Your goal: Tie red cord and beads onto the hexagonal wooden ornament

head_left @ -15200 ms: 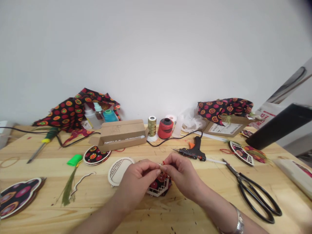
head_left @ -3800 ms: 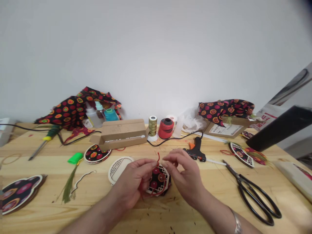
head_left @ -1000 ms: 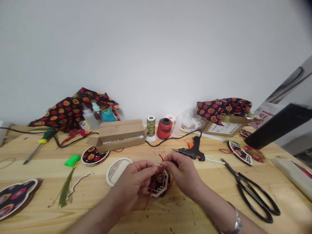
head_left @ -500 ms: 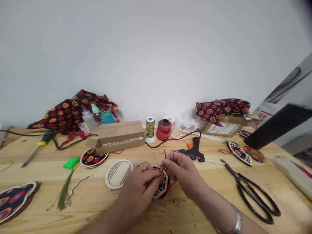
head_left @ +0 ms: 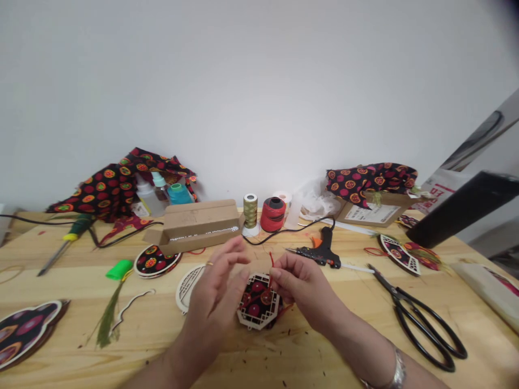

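Observation:
An octagonal wooden lattice frame (head_left: 258,301), backed with dark patterned fabric, lies on the table in front of me. At its upper right edge, my right hand (head_left: 302,283) pinches a red cord (head_left: 271,260) between thumb and fingertips, the cord's end sticking up. My left hand (head_left: 219,292) is lifted at the frame's left side with fingers apart and nothing in it. Behind that hand a round wooden lattice piece (head_left: 187,289) is partly hidden.
A glue gun (head_left: 322,248) and black scissors (head_left: 424,319) lie to the right. An open cardboard box (head_left: 198,224), an olive thread spool (head_left: 250,210) and a red thread spool (head_left: 272,215) stand behind. A green tassel (head_left: 109,313) and a screwdriver (head_left: 60,251) are on the left.
My left hand has let go of the octagonal frame and moved up and left, its fingers opening. More of the frame's fabric now shows. My right hand has stayed at the red cord.

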Available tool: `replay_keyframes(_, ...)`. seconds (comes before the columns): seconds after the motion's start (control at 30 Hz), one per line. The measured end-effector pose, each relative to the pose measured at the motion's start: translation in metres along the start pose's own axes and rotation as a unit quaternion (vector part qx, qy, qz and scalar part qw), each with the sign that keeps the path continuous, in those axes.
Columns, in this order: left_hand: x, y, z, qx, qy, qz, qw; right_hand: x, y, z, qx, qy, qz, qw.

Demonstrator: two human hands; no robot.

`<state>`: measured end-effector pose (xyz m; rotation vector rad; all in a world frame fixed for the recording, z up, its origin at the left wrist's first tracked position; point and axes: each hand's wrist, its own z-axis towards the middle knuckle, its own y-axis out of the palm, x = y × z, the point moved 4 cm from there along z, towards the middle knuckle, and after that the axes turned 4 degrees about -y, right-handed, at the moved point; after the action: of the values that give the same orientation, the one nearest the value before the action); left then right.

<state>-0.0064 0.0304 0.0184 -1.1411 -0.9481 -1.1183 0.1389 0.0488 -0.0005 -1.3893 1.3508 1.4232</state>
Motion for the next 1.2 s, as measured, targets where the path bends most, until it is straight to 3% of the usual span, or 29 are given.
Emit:
replay_keyframes(0.13,-0.015,0.023,-0.006,-0.156,-0.167,-0.181,0.957,0.002,0.002,-0.001,0.001,-0.010,-0.044,0.999)
replay_keyframes(0.2,-0.019,0.028,-0.007,-0.177,-0.201,-0.206,0.941,0.002,0.003,-0.001,0.005,-0.020,-0.057,0.998)
replay_keyframes(0.53,-0.019,0.021,-0.001,-0.137,-0.245,-0.166,0.946,0.006,0.000,0.001,0.000,-0.025,-0.078,0.997)
replay_keyframes(0.77,-0.020,0.022,0.000,-0.148,-0.235,-0.139,0.950,0.006,-0.001,0.002,0.012,-0.031,-0.082,0.996)
replay_keyframes(1.03,-0.023,0.022,0.000,-0.161,-0.246,-0.183,0.938,0.010,0.001,0.001,-0.012,0.007,-0.047,0.999)
replay_keyframes(1.2,-0.029,0.024,-0.002,-0.167,-0.284,-0.237,0.914,0.009,0.001,0.001,-0.004,0.012,-0.027,1.000)
